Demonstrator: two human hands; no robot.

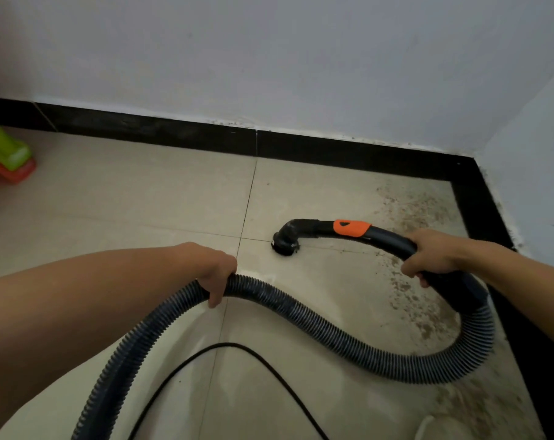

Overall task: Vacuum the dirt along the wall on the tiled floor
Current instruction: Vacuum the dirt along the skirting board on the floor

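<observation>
Pale beige tiled floor [126, 198] with thin dark grout lines [247, 204], edged by glossy black skirting [174, 131] under white walls [269, 58] meeting at right. Brown speckled dirt [418, 211] strewn along the right-hand wall. Left grip [215, 268] curled round the dark ribbed vacuum hose [301, 312]; right grip [431, 252] wrapped round the curved black wand [390, 239] with orange collar [352, 228], its round nozzle [285, 246] down on a grout line, beside the dirt.

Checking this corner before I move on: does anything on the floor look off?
Yes. Brown dirt is strewn over the tiles along the right-hand wall, from the corner toward the camera. The vacuum nozzle rests at a tile joint left of it, on cleaner floor. A black cord loops loose across the tiles.
</observation>
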